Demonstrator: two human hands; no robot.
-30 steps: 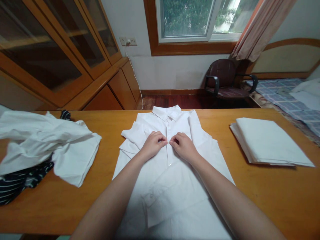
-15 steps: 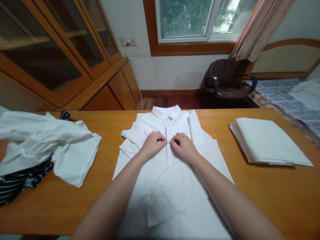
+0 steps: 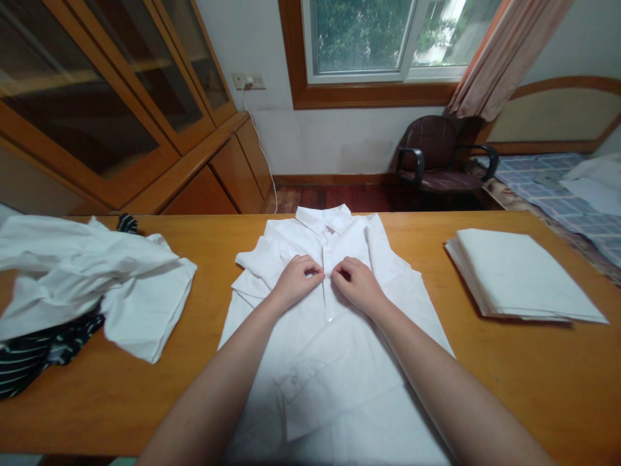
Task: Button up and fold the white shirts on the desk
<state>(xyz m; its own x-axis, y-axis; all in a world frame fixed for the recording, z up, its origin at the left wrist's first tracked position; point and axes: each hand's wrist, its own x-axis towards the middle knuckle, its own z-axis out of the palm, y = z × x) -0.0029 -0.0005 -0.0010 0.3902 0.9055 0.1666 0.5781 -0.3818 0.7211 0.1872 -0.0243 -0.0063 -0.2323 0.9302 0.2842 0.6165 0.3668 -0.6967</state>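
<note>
A white collared shirt [image 3: 310,353] lies front side up on the wooden table, its collar toward the far edge and its sleeves folded in over the body. My left hand [image 3: 299,279] pinches the front placket at chest height, thumb and forefinger together. Just across from it, my right hand [image 3: 356,283] pinches the placket from the other side. Between the fingertips a small button [image 3: 328,276] shows. One cuff [image 3: 294,382] with a button rests across the lower front.
Crumpled white clothing [image 3: 145,285] lies at the left over a black striped garment [image 3: 53,346]. On the right sits a folded white stack [image 3: 524,272]. Beyond the table [image 3: 509,388] stand a brown armchair [image 3: 431,155], a glass-door cabinet [image 3: 194,145] and a bed [image 3: 543,171].
My right fingertips have shifted very slightly to the right, away from the button. My left hand and the shirt stay where they were.
</note>
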